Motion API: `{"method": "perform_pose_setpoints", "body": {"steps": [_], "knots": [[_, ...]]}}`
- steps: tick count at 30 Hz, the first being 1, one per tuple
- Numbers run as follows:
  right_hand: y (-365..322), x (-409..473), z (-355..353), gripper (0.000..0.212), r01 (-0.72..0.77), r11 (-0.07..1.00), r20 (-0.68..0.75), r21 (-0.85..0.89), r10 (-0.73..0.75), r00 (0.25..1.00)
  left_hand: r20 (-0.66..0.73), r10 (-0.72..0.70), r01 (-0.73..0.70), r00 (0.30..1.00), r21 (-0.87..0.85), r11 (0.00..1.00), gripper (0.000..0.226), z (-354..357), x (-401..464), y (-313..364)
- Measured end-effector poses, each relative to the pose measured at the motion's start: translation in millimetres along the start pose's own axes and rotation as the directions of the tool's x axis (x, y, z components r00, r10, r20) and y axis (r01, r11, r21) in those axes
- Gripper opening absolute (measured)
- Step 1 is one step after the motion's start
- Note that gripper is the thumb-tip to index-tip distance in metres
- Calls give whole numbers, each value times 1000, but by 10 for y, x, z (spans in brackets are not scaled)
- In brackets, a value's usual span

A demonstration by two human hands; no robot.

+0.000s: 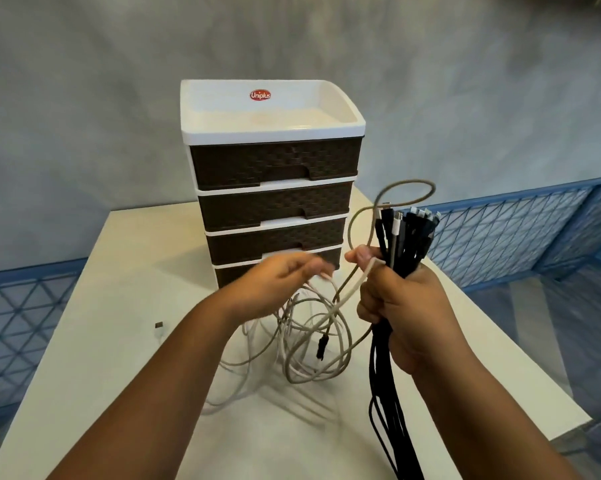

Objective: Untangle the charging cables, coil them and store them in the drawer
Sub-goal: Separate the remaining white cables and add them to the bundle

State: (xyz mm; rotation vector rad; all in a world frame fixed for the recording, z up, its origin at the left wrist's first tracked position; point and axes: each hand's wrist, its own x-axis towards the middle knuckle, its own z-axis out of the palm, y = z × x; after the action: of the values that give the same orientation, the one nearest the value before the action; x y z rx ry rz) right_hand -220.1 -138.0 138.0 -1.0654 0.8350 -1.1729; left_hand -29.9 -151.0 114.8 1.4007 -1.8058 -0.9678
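Pale cream square desk (119,358) filling the lower frame, grey wall behind. Standing at its far middle, a white plastic drawer tower with four dark brown woven-pattern drawers (274,188), all pushed in, red oval label on the white tray top.

Just in front of the tower, toward the camera and right of its base: right hand (401,306) raised, fingers curled tight around a thick bundle of black charging cables (387,393), plug ends fanning out above the fist level with the tower's third drawer, long tails hanging down past the desk's near edge. Thumb of the same hand pinching a white cable against the bundle, with a grey loop arcing up beside the second drawer.

Straight in front of the tower's bottom drawer: left hand (274,285), blurred, fingers bent and pinching a strand of the tangle of white and grey cables (309,344). Tangle lying loose on the desk below both hands, a short black plug end (321,346) dangling in the middle of it.

Well to the left of the tower's base, a small dark connector on a white lead (159,326), flat on the desk.
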Motion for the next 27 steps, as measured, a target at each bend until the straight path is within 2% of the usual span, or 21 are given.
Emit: {"method": "perform_pose_setpoints", "body": {"steps": [2,5,8,10,17,20,22,23,25,27], "knots": [[-23,1,-35,15,-4,1000,-21,-14,4,1000,62,-98,97,993,12,995,36,94,-20,-207],[-53,2,-62,17,-12,1000,-41,-5,12,999,-125,-80,80,989,-7,997,36,206,20,-374],[-81,-27,-90,19,-13,1000,-47,-4,13,999,-292,-63,131,954,218,967,40,217,95,-535],[-102,-63,-115,20,7,1000,-50,0,-7,999,-329,-95,203,940,312,928,43,185,93,-626],[-136,-136,-135,18,79,995,-83,68,-74,994,-337,-34,202,941,479,855,46,141,-5,-817],[-91,-139,-149,18,65,995,-93,69,-59,994,-188,-148,222,971,473,853,44,133,-24,-834],[-85,-121,-170,19,44,998,-91,52,-39,995,-106,-181,209,978,491,845,34,157,-19,-804],[-88,-111,-179,19,34,998,-91,48,-29,995,-102,-151,182,983,501,846,26,178,-18,-749],[-91,-94,-189,18,24,998,-86,51,-20,996,-209,17,91,978,493,865,16,248,-44,-536],[-80,-90,-179,16,27,998,-80,55,-23,997,-330,142,-20,933,347,938,15,356,-129,-213]]}}
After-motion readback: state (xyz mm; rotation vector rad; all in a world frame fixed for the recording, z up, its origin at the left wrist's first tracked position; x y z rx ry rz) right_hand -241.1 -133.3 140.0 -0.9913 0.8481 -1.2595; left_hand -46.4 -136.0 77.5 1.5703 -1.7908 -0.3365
